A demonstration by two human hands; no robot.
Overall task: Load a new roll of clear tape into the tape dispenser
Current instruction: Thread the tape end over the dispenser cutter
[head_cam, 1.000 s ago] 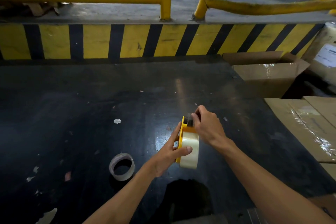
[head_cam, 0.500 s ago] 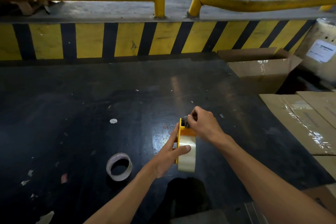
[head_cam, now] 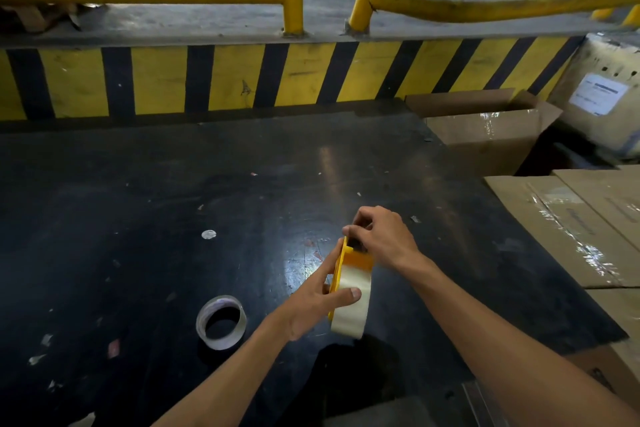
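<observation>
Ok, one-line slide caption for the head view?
Left hand steadies the yellow dispenser holding a clear roll; right hand works its top.

Warehouse dock: hazard-striped ledge (head_cam: pixel 242 80), cartons (head_cam: pixel 485 135).

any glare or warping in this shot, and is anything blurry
Head view: a bright glare patch on the black table just left of the tape dispenser; wide-angle bending bows the yellow rails; the right hand looks slightly soft; the spare roll stays sharp.
</observation>
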